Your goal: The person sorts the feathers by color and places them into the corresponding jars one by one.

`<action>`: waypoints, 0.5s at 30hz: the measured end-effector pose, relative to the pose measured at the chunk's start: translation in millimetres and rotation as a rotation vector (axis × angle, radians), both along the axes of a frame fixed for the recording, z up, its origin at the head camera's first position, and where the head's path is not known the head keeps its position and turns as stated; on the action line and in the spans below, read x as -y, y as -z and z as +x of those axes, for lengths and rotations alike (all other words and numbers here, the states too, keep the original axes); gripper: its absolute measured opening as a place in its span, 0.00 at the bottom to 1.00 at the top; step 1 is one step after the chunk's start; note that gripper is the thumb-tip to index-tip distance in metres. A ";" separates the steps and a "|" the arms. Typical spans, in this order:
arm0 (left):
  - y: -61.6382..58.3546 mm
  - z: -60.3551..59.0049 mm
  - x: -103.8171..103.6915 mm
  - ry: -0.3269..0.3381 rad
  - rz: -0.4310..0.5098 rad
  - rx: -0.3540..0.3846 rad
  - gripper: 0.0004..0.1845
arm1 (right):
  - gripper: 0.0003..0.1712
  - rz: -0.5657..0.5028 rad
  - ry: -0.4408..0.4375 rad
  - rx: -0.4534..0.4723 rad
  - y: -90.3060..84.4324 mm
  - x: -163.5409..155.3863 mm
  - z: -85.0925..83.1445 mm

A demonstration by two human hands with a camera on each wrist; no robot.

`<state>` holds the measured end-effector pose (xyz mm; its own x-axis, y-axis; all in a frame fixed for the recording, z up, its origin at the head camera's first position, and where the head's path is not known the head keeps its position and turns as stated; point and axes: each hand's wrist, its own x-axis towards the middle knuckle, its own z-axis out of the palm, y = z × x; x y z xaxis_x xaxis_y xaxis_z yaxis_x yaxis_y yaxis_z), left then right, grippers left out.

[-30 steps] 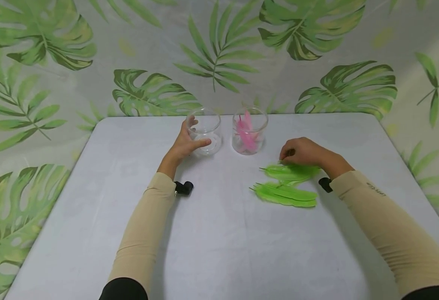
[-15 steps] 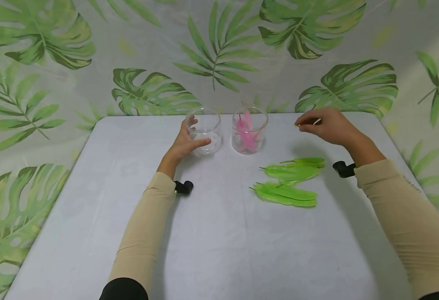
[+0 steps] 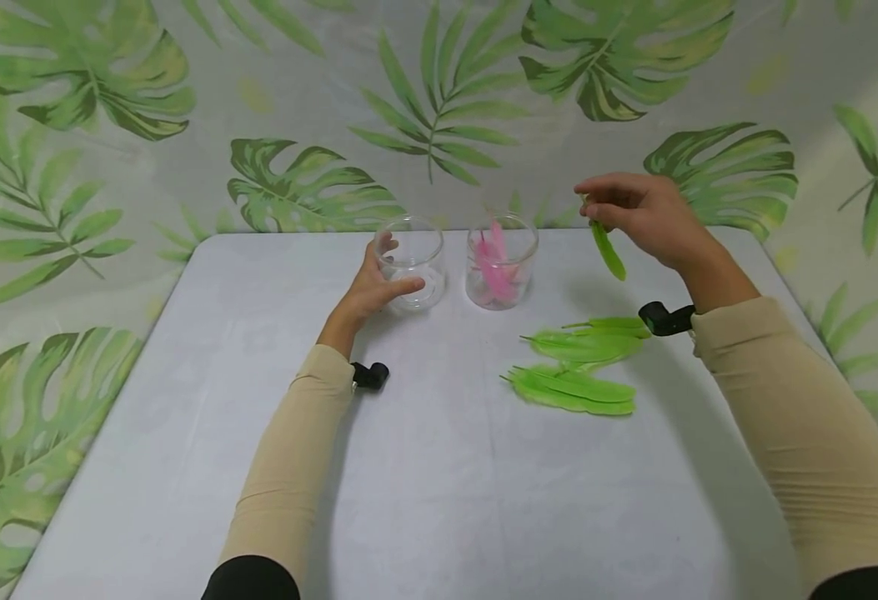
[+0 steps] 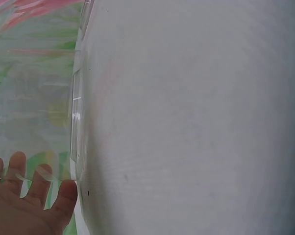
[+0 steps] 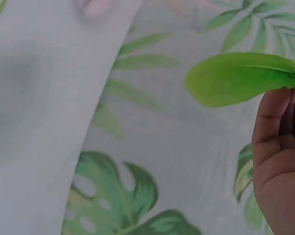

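Near the back edge of the table, my left hand (image 3: pixel 369 287) holds a clear glass jar (image 3: pixel 427 260) by its side, fingers behind and thumb in front. In the left wrist view its fingertips (image 4: pixel 43 172) lie against the glass. My right hand (image 3: pixel 650 215) is raised above the table's back right, pinching a green feather (image 3: pixel 609 252) by the quill end. The feather's broad blade (image 5: pixel 235 79) points away from the fingers in the right wrist view. Between the hands stands a second glass jar (image 3: pixel 526 271) with pink feathers (image 3: pixel 494 265) inside.
Several green feathers lie on the white table (image 3: pixel 423 483) in front of the right hand, in an upper group (image 3: pixel 584 343) and a lower group (image 3: pixel 574 392). A leaf-patterned cloth (image 3: pixel 454 100) hangs behind the table.
My right hand has lifted from the green feather pile with one feather, rising toward the back of the table. The left hand and both jars stay where they were.
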<state>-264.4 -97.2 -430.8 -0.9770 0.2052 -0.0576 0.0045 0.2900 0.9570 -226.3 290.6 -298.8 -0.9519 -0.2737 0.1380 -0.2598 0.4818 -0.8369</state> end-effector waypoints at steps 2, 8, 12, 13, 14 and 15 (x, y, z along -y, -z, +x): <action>0.9 -0.1 -0.3 -0.002 -0.002 -0.004 0.56 | 0.20 -0.023 -0.002 0.013 -3.5 6.7 -2.2; 1.1 -0.7 -0.5 0.003 0.000 -0.001 0.56 | 0.18 -0.140 -0.024 0.030 -16.4 33.7 -15.5; -0.5 -0.7 0.2 0.011 0.001 0.006 0.55 | 0.18 -0.262 -0.044 0.036 -24.3 58.6 -27.9; -0.8 -0.8 0.0 0.012 0.003 0.005 0.55 | 0.17 -0.301 -0.051 0.041 -25.5 64.8 -30.9; -0.8 -0.8 -0.2 0.013 0.004 0.001 0.55 | 0.17 -0.338 -0.056 0.042 -26.2 70.9 -33.5; -0.8 -0.7 -0.4 0.015 0.006 0.001 0.55 | 0.17 -0.376 -0.063 0.043 -26.4 76.7 -36.3</action>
